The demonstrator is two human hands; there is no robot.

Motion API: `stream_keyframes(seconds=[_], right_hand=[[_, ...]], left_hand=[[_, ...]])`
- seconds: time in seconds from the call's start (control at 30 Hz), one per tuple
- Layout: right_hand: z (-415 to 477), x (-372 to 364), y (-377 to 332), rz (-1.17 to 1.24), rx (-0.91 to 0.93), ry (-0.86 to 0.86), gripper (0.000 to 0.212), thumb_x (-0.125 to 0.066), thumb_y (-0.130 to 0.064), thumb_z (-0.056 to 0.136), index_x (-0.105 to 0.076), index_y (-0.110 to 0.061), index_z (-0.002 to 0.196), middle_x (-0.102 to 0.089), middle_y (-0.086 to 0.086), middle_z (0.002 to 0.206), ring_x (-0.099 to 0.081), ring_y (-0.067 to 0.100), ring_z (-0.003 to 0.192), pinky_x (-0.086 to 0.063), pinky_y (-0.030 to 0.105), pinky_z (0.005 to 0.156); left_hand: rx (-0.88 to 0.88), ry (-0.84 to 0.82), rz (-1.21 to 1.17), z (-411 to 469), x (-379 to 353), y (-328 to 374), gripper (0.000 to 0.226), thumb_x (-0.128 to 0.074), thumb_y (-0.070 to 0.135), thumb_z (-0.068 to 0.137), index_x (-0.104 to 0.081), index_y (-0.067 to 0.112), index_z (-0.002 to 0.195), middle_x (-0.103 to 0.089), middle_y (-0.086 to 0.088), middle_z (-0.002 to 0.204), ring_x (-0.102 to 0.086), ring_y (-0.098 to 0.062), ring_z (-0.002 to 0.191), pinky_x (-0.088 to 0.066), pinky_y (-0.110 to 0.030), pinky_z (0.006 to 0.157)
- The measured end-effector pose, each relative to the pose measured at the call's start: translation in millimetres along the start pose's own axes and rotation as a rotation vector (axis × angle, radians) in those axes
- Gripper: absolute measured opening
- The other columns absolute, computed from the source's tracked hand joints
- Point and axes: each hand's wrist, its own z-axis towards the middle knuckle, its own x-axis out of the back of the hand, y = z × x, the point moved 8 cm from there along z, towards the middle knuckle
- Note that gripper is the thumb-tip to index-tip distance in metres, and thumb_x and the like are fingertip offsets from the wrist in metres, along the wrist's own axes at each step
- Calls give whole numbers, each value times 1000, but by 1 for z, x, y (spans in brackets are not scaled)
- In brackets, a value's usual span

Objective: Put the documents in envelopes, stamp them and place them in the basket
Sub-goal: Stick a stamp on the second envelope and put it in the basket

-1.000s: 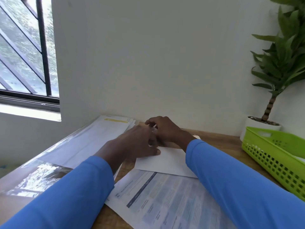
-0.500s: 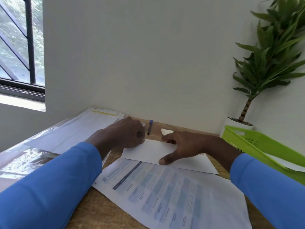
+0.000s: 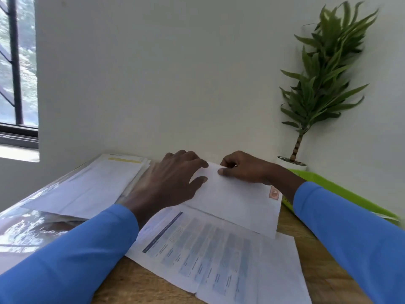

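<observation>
A white envelope (image 3: 236, 200) with a reddish stamp (image 3: 274, 192) at its right corner lies across the middle of the desk, its far edge raised. My left hand (image 3: 173, 183) holds its left end, thumb on the near side and fingers curved over the far side. My right hand (image 3: 245, 170) pinches the far edge, thumb on top and fingers curled behind. A printed document (image 3: 210, 253) lies flat on the desk under and in front of the envelope. The green basket (image 3: 341, 198) stands at the right, partly hidden by my right sleeve.
A stack of white envelopes and papers in shiny plastic (image 3: 94, 185) covers the left of the wooden desk (image 3: 317, 266). A potted plant (image 3: 315, 95) stands in the back right corner against the wall. A window (image 3: 17, 69) is at the far left.
My right hand went from lying flat on the envelope to pinching its far edge. My left hand moved right onto the left end. The stamped face now shows, and the pen is out of sight.
</observation>
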Motion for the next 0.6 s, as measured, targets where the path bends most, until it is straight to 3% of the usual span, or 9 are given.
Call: stream_keyframes(seconds=[0.13, 0.27, 0.4, 0.6], right_hand=[[-20, 44, 2, -92, -8, 181, 23, -56, -32, 101, -65, -11, 102, -69, 11, 104, -65, 28, 96, -50, 37, 77], [-48, 92, 15, -243, -54, 387, 22, -51, -39, 102, -55, -18, 102, -62, 5, 105, -56, 24, 93, -35, 31, 73], [-80, 132, 48, -314, -181, 522, 25, -51, -42, 100, -57, -18, 103, -62, 5, 106, -58, 25, 96, -41, 33, 77], [-129, 163, 136, -309, -537, 548, 44, -52, -45, 97, -61, -9, 121, -63, 16, 126, -60, 35, 112, -47, 37, 91]], left_hand=[[-178, 103, -87, -3, 11, 46, 40, -51, 51, 97, -68, 26, 124, -67, 7, 112, -60, -18, 101, -47, -37, 83], [-308, -36, -162, -11, -2, 76, 41, -49, 59, 96, -72, 30, 115, -66, 11, 115, -58, -10, 103, -52, -36, 82], [-333, -192, -148, -19, -17, 86, 58, -36, 79, 93, -69, 37, 118, -61, 21, 124, -52, 0, 114, -48, -26, 86], [-332, -327, -111, -24, -25, 91, 64, -32, 84, 88, -66, 41, 120, -57, 26, 129, -48, 7, 114, -37, -16, 84]])
